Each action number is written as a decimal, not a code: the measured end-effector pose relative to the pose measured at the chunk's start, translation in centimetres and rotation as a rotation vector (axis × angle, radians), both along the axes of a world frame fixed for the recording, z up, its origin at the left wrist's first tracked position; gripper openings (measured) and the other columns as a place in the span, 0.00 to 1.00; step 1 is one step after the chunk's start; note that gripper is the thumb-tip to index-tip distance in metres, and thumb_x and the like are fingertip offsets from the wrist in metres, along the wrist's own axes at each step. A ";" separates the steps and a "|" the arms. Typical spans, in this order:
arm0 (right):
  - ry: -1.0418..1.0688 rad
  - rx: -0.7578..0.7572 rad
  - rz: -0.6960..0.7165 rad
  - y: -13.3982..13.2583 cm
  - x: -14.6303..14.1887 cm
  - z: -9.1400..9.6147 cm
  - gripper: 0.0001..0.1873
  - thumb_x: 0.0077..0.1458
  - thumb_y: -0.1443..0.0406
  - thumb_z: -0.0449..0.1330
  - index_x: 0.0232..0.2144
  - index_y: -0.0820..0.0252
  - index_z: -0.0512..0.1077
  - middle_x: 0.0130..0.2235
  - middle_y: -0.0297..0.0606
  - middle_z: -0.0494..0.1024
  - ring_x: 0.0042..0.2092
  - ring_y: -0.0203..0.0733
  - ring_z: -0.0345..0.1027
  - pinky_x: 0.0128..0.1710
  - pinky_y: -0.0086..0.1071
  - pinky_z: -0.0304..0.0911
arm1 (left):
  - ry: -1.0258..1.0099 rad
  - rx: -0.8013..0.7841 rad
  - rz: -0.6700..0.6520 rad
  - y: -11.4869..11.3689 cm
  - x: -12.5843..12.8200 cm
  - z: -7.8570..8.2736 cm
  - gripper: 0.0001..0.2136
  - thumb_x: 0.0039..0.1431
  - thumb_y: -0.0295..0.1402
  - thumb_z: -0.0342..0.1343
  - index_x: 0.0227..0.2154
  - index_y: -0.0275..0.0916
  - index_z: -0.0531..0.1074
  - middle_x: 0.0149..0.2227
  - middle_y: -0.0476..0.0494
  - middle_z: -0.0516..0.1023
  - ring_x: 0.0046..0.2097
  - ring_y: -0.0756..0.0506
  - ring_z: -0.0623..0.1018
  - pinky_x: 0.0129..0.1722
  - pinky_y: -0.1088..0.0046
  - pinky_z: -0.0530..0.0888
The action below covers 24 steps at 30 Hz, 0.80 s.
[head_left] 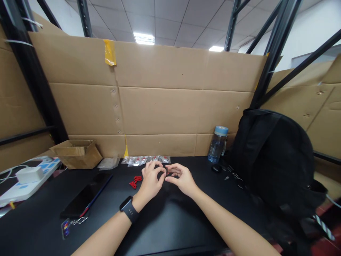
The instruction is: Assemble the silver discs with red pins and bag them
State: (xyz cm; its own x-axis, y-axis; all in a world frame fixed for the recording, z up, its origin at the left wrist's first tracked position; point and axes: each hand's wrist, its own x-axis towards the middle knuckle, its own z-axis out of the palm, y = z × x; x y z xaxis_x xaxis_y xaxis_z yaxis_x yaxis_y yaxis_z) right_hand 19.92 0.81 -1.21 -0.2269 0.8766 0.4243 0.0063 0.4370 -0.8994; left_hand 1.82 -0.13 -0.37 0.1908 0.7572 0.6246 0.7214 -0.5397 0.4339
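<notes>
Both my hands meet over the middle of the black table (170, 220). My left hand (150, 179), with a black watch on its wrist, pinches a tiny dark part (166, 172) with curled fingers. My right hand (181, 177) pinches the same part from the other side. I cannot make out what the part is. A small red cord piece (135, 181) lies on the table just left of my left hand. Behind the hands lies a row of small clear bags with red and silver contents (146, 160).
A blue-capped water bottle (217, 144) stands at the back, and a big black backpack (274, 160) fills the right side. On the left are an open cardboard box (76, 153), a phone with a pen (85, 197), a keyring (70, 224) and a power strip (26, 179). Cardboard walls surround the table.
</notes>
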 end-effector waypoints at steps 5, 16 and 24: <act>0.007 -0.006 -0.002 -0.1 -0.1 0.2 0.24 0.40 0.59 0.76 0.39 0.56 0.75 0.50 0.44 0.81 0.48 0.51 0.77 0.46 0.42 0.71 | 0.004 0.026 0.007 -0.2 0.2 0.0 0.04 0.60 0.30 0.57 0.33 0.44 0.77 0.47 0.43 0.74 0.55 0.37 0.67 0.51 0.56 0.64; 0.099 -0.112 -0.006 -0.3 -0.5 0.0 0.23 0.43 0.55 0.75 0.37 0.58 0.71 0.48 0.45 0.81 0.44 0.49 0.80 0.48 0.42 0.74 | 0.031 0.098 0.067 -0.5 0.3 0.1 0.06 0.60 0.28 0.59 0.32 0.45 0.80 0.47 0.42 0.75 0.55 0.36 0.67 0.49 0.55 0.63; -0.036 0.020 -0.013 -0.1 -0.1 0.1 0.15 0.59 0.53 0.62 0.39 0.58 0.76 0.49 0.42 0.78 0.42 0.44 0.78 0.41 0.36 0.74 | 0.012 0.121 0.091 -0.4 0.0 0.6 0.05 0.61 0.33 0.60 0.31 0.46 0.80 0.46 0.43 0.75 0.54 0.36 0.67 0.49 0.55 0.64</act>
